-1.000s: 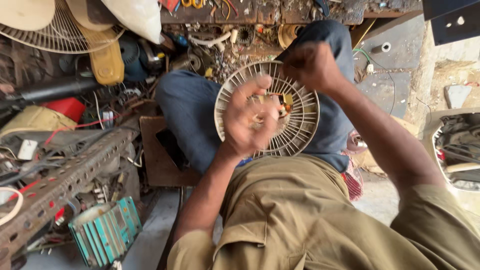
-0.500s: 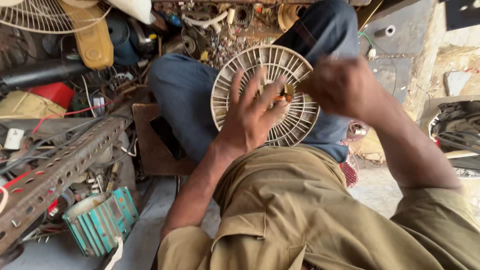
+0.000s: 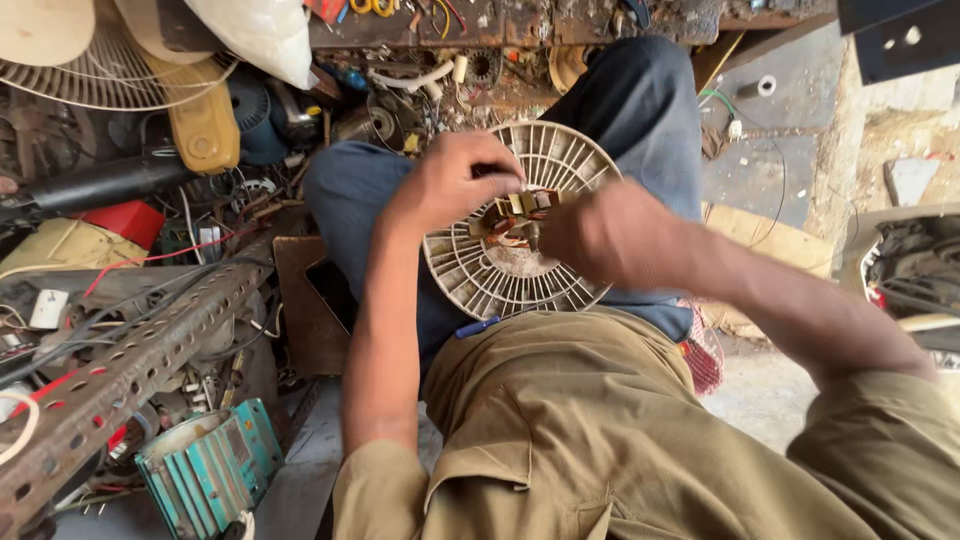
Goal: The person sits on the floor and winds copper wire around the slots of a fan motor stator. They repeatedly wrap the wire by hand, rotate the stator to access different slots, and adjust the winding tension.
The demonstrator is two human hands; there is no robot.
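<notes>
I count one round cream fan grille (image 3: 480, 275) at frame centre, lying face-up across the lap — no long axis. Left hand (image 3: 450, 180) and right hand (image 3: 610, 235) — two — pinch its hub motor (image 3: 515, 215).

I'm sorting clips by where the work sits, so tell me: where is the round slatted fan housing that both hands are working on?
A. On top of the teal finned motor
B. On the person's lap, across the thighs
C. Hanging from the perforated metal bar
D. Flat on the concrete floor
B: the round slatted fan housing rests across the person's jeans-clad thighs, with the left hand and right hand at its centre part.
</notes>
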